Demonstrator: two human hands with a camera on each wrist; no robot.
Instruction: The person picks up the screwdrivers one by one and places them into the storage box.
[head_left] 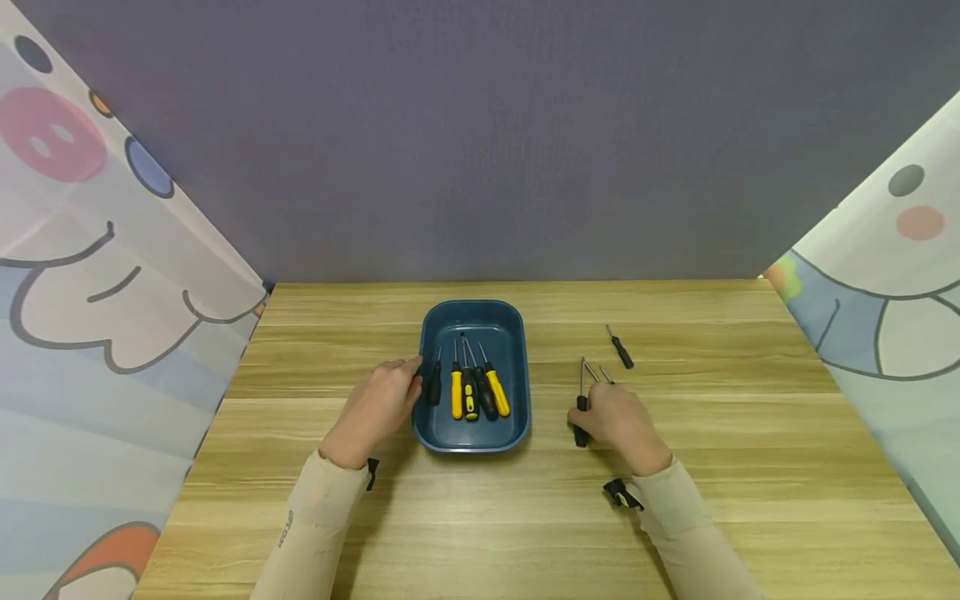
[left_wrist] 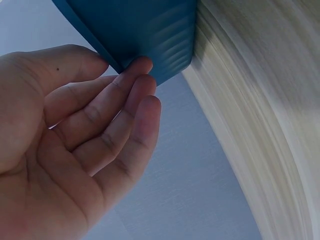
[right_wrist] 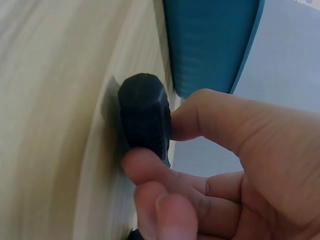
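My left hand [head_left: 381, 404] pinches the left rim of a dark blue rectangular tray [head_left: 471, 437], its thumb at the lip and fingertips against the outer wall [left_wrist: 165, 35]. Several screwdrivers lie in the tray, among them a yellow-handled screwdriver [head_left: 457, 396] and a small black screwdriver [head_left: 435, 388]. To the right of the tray, my right hand [head_left: 621, 421] pinches the black handle of a screwdriver [head_left: 581, 435] between thumb and fingers, close over the table. The right wrist view shows the handle's blunt end [right_wrist: 144, 107]. Two more metal shafts [head_left: 592, 372] stick out beyond the hand, their handles hidden under it.
Farther back on the right lies a small black screwdriver [head_left: 622, 352] on the wood-grain table [head_left: 480, 533]. A grey wall [head_left: 480, 167] rises behind the table, and cartoon-printed sheets [head_left: 150, 275] hang at both sides. A black strap [head_left: 622, 494] shows at the right wrist.
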